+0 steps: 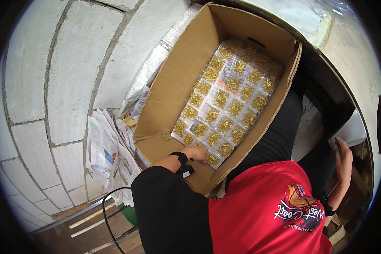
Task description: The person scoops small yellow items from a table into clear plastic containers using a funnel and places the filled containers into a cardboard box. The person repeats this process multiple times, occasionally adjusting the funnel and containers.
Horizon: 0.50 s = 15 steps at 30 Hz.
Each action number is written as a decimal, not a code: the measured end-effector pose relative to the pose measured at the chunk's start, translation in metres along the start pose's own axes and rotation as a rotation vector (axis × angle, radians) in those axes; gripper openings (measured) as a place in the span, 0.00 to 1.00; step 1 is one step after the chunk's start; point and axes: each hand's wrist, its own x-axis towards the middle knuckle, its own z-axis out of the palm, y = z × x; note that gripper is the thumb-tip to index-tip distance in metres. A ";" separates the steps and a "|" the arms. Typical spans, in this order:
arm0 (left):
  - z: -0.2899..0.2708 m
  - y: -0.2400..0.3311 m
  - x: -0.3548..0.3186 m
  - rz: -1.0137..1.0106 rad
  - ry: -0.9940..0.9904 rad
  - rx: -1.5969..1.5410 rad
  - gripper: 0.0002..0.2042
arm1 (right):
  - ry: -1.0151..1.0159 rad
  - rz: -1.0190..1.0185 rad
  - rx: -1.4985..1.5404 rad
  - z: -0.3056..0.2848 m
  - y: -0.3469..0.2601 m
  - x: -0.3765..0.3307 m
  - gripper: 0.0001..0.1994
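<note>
The left hand reached into the cardboard box, fingers curled at the near corner of the sheet of small gold-filled bags, whose long axis ran away from it. Whether the grip had closed could not be told. The right hand stood open, well apart.

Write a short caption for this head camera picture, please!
Left hand reaches into a cardboard box lined with clear packets of gold pieces; right hand rests away.
</note>
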 end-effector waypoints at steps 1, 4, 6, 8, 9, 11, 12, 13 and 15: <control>0.002 -0.004 0.005 -0.011 0.015 -0.009 0.14 | 0.000 -0.002 0.017 -0.001 0.001 -0.001 0.14; 0.008 -0.019 0.018 -0.044 0.033 0.043 0.13 | -0.001 -0.008 0.019 0.000 0.000 -0.002 0.14; 0.001 -0.023 0.016 -0.052 0.000 0.188 0.10 | 0.010 -0.010 0.000 -0.001 0.000 -0.005 0.14; -0.011 -0.005 -0.009 -0.154 -0.061 -0.100 0.11 | 0.023 -0.026 -0.015 0.000 0.002 -0.006 0.14; -0.014 0.002 -0.020 -0.205 -0.087 -0.248 0.12 | 0.016 -0.026 -0.001 0.000 0.000 -0.004 0.14; -0.005 0.005 -0.028 -0.121 -0.108 -0.325 0.13 | 0.003 -0.024 0.027 0.000 -0.005 0.000 0.14; -0.001 0.005 -0.029 -0.076 -0.121 -0.355 0.13 | 0.001 -0.036 0.039 0.001 -0.005 0.001 0.13; 0.003 0.004 -0.026 -0.079 -0.090 -0.344 0.13 | -0.001 -0.048 0.053 0.002 -0.004 0.003 0.13; 0.007 0.003 -0.020 -0.081 -0.032 -0.318 0.13 | 0.016 -0.074 0.051 0.001 -0.006 0.003 0.13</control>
